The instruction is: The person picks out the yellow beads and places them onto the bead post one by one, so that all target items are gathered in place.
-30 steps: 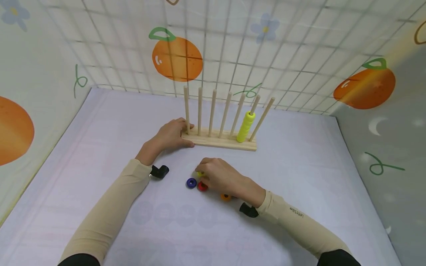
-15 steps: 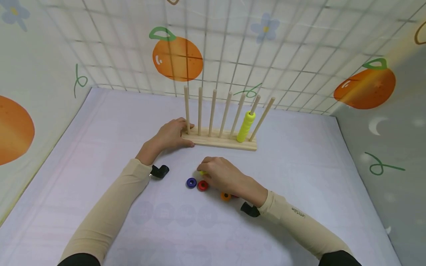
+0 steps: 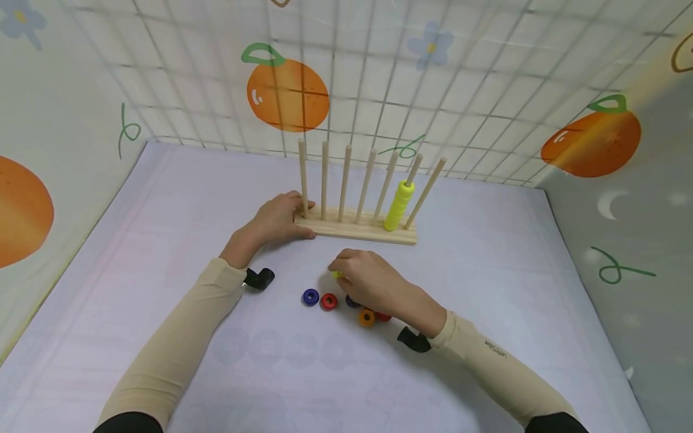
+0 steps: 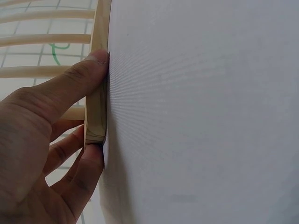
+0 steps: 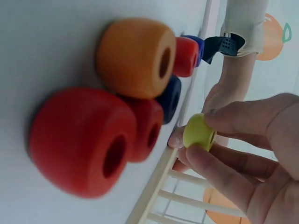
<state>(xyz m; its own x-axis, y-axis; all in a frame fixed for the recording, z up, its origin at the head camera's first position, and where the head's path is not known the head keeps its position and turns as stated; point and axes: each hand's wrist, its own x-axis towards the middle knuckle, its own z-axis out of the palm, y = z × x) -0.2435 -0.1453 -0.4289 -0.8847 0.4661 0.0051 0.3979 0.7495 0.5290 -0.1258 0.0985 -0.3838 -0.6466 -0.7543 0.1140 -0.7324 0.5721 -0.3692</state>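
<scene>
My left hand grips the left end of a wooden peg stand, thumb along the front of the base and fingers round its end in the left wrist view. The stand has a row of several upright pegs; a stack of yellow beads fills much of the second peg from the right. Between thumb and fingertips, my right hand pinches a yellow bead just above the cloth, in front of the stand. In the head view that bead is mostly hidden by the fingers.
Loose beads lie below my right hand: a blue bead, a red bead, an orange bead, a dark blue bead and more red ones. A patterned curtain over a wire grid rises behind the stand.
My right hand has moved slightly right and toward the stand with the yellow bead, uncovering the red and dark blue beads. My left hand and the stand stay still.
</scene>
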